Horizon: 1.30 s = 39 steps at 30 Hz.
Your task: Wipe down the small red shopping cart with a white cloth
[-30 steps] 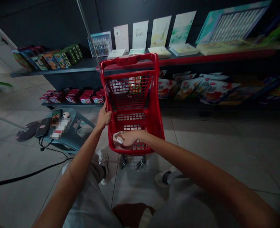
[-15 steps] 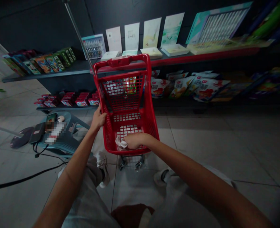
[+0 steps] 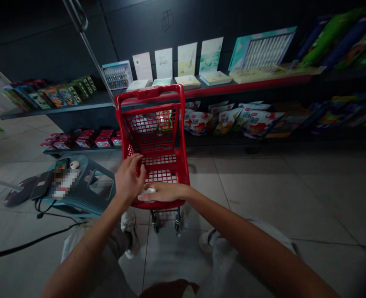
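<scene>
Red plastic shopping cart (image 3: 160, 151), gridded walls, standing at frame centre. Right hand (image 3: 166, 192) holding white wipe (image 3: 149, 191) by cart's near rim (image 3: 161, 205); left hand (image 3: 128, 179) hanging half-open beside wipe, contact unclear.

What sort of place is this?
Probably a shop, or a room set up like one: a red shopping cart stands before shelves that carry rows of colourful bags and small boxes.

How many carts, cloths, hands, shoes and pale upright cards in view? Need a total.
Cart: 1
Cloth: 1
Hands, left hand and right hand: 2
Shoes: 2
Pale upright cards: 4
Total: 10
</scene>
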Each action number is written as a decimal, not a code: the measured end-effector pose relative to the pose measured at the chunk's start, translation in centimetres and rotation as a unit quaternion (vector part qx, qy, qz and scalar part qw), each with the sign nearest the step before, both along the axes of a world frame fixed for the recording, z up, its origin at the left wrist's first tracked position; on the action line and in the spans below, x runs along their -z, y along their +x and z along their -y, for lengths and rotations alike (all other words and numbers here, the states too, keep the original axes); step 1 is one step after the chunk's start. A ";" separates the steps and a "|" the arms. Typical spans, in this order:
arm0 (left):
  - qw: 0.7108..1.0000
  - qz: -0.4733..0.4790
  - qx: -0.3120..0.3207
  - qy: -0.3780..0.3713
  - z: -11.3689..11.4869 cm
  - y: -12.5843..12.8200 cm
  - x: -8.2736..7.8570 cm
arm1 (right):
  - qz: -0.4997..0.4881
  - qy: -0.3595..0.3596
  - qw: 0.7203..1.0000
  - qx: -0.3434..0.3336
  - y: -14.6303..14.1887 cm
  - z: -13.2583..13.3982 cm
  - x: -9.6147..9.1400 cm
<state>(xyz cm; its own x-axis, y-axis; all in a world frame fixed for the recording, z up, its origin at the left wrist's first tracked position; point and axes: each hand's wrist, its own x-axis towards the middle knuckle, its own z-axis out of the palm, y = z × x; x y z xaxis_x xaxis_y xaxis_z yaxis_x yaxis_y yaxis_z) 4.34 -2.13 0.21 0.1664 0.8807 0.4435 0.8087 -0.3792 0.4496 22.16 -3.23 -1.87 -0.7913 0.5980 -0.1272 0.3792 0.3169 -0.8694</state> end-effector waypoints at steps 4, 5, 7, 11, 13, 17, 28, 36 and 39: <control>0.994 -0.074 0.037 -0.074 3.6 1.9 1.3 | -0.020 0.015 0.999 -0.026 0.5 0.4 -0.5; 0.993 -0.085 0.033 -0.078 4.0 1.9 1.5 | -0.017 0.024 0.999 -0.029 0.7 0.5 -0.4; 0.993 -0.096 0.038 -0.061 4.5 1.7 1.7 | 0.001 0.045 0.999 -0.030 0.9 0.7 -0.2; 0.990 -0.115 0.084 -0.013 6.0 1.1 2.1 | 0.038 0.119 0.991 -0.055 1.5 1.0 -0.4; 0.986 -0.133 0.097 -0.020 6.7 1.1 2.5 | 0.080 0.152 0.984 -0.051 2.2 1.2 -1.1; 0.980 -0.178 0.080 -0.044 6.9 1.2 3.0 | 0.194 0.195 0.960 -0.056 4.2 2.0 -3.1; 0.942 -0.219 0.244 0.076 5.9 -0.6 3.1 | 0.295 0.322 0.899 -0.017 4.4 4.2 -4.3; 0.907 -0.199 0.340 0.147 5.9 -1.7 2.8 | 0.312 0.315 0.896 -0.013 3.3 4.7 -3.6; 0.901 -0.183 0.360 0.160 5.7 -2.4 2.8 | 0.315 0.310 0.897 -0.014 2.8 4.9 -3.9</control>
<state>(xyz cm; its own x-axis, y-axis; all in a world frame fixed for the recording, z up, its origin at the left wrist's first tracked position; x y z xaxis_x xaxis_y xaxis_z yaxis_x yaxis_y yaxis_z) 1.98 -7.84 -2.60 0.8301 0.3229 0.4546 0.3729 -0.9276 -0.0221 24.97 -8.11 2.05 -0.6949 0.6896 -0.2037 0.7178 0.6822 -0.1393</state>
